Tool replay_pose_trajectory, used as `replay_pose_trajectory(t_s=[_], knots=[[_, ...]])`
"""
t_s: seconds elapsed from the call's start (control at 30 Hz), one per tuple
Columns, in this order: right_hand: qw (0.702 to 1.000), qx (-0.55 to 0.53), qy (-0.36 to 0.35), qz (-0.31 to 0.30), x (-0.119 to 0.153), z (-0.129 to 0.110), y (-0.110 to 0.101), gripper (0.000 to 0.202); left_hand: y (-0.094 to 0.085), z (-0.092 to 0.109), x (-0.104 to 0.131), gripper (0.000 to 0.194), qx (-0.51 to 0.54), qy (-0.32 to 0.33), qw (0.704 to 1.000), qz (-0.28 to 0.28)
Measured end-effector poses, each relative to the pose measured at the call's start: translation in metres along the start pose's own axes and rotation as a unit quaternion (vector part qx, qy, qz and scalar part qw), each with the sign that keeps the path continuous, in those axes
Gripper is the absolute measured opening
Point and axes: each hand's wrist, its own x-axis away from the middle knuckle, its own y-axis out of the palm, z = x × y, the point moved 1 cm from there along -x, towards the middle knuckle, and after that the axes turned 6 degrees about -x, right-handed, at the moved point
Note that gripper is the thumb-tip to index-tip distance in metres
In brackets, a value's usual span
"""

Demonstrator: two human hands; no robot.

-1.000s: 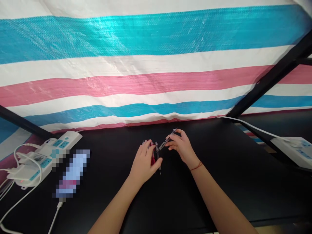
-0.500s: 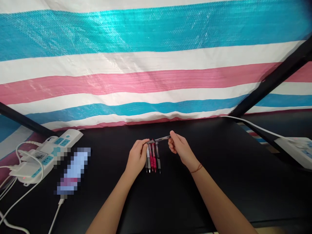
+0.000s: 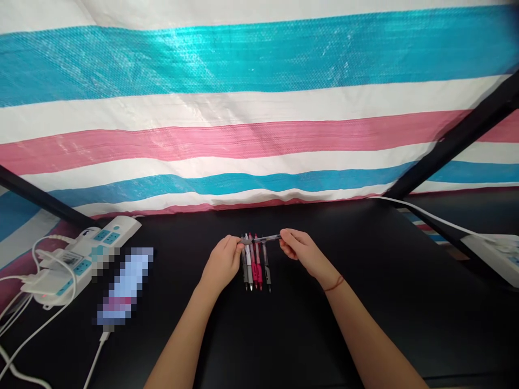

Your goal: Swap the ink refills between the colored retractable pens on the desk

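1. Grey and clear plastic make up the held pen, which spans between the fingertips of both hands, nearly level
2. Left hand: thumb and forefinger are closed in a pinch on the pen's darker end, with the other fingers curled behind
3. Right hand: thumb and forefinger nip the clear end, the rest folded under; how firmly, I cannot tell
4. Just below the held pen, between the 2 hands, lie 5 more: a grey pen nearest the left fingers, a white pen, 2 red pens side by side, and a dark pen set slightly apart towards the right fingers
5. For good handling, I would keep the pinch light and at the ends, and lift the held pen a little so it does not nudge the tops of the row; whether it touches them is unclear
6. Beyond the fingers, the striped sheet bounds the black tabletop, so room looks better towards the wrists and out past the right fingers
7. Well left of the left fingers sit a phone and a power strip; far right, a white cable limits wide sweeps
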Motion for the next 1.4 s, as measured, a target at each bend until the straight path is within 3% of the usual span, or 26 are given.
replay_pose_trajectory(t_s=[0.17,0.3,0.43,0.5,0.6,0.7,0.77,0.83,0.93,1.17,1.4], knots=[[0.998,0.058,-0.032,-0.024,0.002,-0.005,-0.003,0.044,-0.003,-0.001,0.0,0.025,0.023,0.006,0.999,-0.037],[0.999,0.032,-0.015,0.004,0.001,-0.004,-0.001,0.044,-0.004,-0.002,0.0,0.023,0.055,-0.006,0.998,-0.02],[0.999,-0.02,0.013,0.027,-0.001,-0.002,0.001,0.042,0.001,-0.001,-0.001,0.017,0.174,-0.097,0.98,0.011],[0.996,-0.082,0.041,0.015,-0.001,0.0,0.004,0.041,0.008,0.001,-0.001,0.017,0.29,-0.186,0.938,0.023],[0.986,-0.144,0.08,-0.009,-0.002,0.005,0.01,0.042,0.018,0.006,0.0,0.027,0.498,-0.299,0.811,0.069],[0.979,-0.169,0.11,-0.018,-0.003,0.012,0.016,0.042,0.021,0.01,-0.001,0.033,0.628,-0.325,0.7,0.102],[0.974,-0.192,0.116,-0.017,-0.004,0.015,0.018,0.042,0.019,0.011,-0.002,0.033,0.676,-0.319,0.655,0.104],[0.968,-0.219,0.12,-0.01,-0.004,0.018,0.02,0.043,0.017,0.011,-0.003,0.035,0.703,-0.311,0.63,0.111],[0.96,-0.244,0.135,-0.007,-0.004,0.018,0.021,0.044,0.016,0.011,-0.003,0.038,0.713,-0.301,0.623,0.112],[0.98,-0.159,0.115,-0.023,0.003,0.008,0.028,0.046,0.013,0.006,-0.003,0.033,0.669,-0.326,0.652,0.147],[0.993,-0.088,0.074,-0.019,0.005,0.005,0.032,0.048,0.01,0.007,-0.004,0.036,0.677,-0.333,0.634,0.168]])
